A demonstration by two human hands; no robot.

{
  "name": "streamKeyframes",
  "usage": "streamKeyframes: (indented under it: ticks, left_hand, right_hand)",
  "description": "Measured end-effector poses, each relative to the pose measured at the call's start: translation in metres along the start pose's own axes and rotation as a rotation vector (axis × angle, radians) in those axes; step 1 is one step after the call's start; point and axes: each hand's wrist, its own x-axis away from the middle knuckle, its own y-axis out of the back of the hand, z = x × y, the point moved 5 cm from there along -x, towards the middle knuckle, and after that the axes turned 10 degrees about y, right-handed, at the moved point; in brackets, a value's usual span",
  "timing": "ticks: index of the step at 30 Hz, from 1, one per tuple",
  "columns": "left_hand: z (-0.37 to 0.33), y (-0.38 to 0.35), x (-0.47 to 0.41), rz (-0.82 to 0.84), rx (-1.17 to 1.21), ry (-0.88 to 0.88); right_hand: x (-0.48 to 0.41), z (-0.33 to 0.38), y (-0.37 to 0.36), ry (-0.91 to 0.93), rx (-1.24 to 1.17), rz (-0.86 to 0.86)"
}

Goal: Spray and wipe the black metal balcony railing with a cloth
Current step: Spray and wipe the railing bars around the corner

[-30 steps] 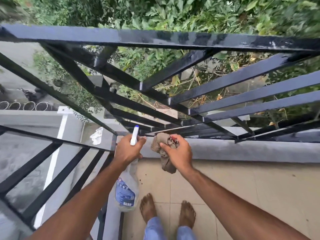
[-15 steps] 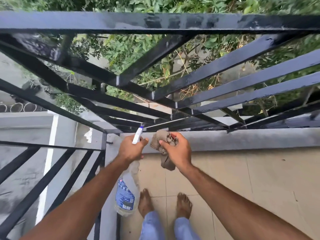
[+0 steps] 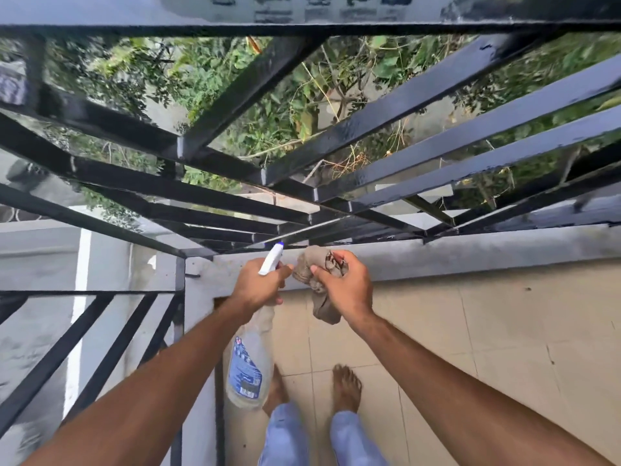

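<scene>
1. Black metal railing (image 3: 437, 92): fills the upper half of the frame, its glossy bars fanning down to the centre. A second section (image 3: 100, 348) sits at lower left.
2. Your left hand (image 3: 257, 285): centre of frame, fingers curled tight round the neck of the spray bottle (image 3: 247, 368). The white nozzle points up at the lowest bars. The clear body with its blue label hangs below your wrist.
3. Your right hand (image 3: 346, 285): just right of the left hand, fingers and thumb closed on a bunched grey-brown cloth (image 3: 322, 307). The top of the cloth is raised near the nozzle and just under the lowest bar. Whether it touches the metal cannot be told. A loose tail hangs beneath your palm.
4. Grey concrete ledge (image 3: 470, 250): runs across the middle under the railing, directly behind both hands.
5. Beige tiled floor (image 3: 470, 331): lower right.
6. Your bare feet (image 3: 346, 385) and blue trouser legs (image 3: 349, 438): bottom centre.
7. Green foliage (image 3: 235, 79): seen through the bars, upper frame.
</scene>
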Motion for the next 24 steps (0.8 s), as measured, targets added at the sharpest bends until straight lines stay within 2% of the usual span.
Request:
streamKeyframes:
  ticks: [3, 15, 20, 24]
  left_hand:
    - [-0.003, -0.006, -0.001, 0.058, -0.040, -0.015]
    - [-0.005, 0.005, 0.012, 0.087, 0.003, -0.065]
    - [-0.001, 0.030, 0.021, -0.023, -0.212, -0.235]
    - [0.003, 0.054, 0.030, -0.131, -0.416, -0.362]
  right_hand:
    - [0.001, -0.002, 0.004, -0.002, -0.005, -0.012]
    - [0.010, 0.004, -0.006, 0.016, -0.052, -0.038]
    - [0.009, 0.018, -0.027, 0.052, -0.053, -0.107]
    - [0.004, 0.039, -0.044, 0.160, 0.049, -0.248]
